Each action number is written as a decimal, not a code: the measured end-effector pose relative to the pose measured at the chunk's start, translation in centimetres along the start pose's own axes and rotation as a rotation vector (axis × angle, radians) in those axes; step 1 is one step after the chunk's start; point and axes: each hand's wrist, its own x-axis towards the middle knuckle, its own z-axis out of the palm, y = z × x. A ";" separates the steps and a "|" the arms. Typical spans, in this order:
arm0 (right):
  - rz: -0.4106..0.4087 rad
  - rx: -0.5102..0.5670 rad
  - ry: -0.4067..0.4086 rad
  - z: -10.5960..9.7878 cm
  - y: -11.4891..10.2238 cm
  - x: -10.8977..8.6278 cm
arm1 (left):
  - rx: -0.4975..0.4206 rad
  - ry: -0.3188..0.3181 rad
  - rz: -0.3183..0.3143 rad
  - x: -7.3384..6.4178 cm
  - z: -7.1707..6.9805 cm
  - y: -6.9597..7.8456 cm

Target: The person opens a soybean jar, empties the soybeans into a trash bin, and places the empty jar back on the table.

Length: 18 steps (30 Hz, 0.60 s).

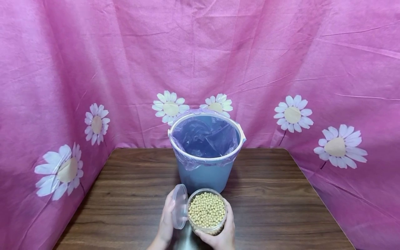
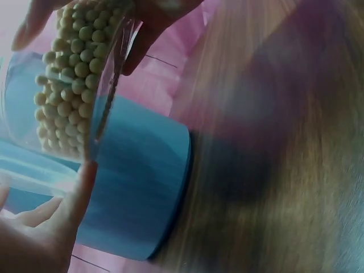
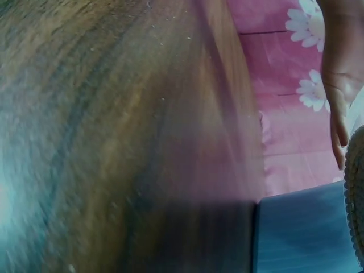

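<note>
beads (image 1: 207,210), round, in clear tub (image 1: 208,229)

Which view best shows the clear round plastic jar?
The head view, because there the clear plastic jar shows its open top, filled with small beige balls. The left wrist view shows its side, cropped at top; the right wrist, only a slice at the edge.

Beige balls (image 1: 207,210), blue bucket (image 1: 203,176) (white-rimmed), pink daisy-print cloth (image 1: 193,48)
</note>
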 end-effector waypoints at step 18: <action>-0.133 0.097 -0.027 -2.9 -1.8 3.9 | -0.331 -0.056 -0.317 -0.7 -1.5 -2.2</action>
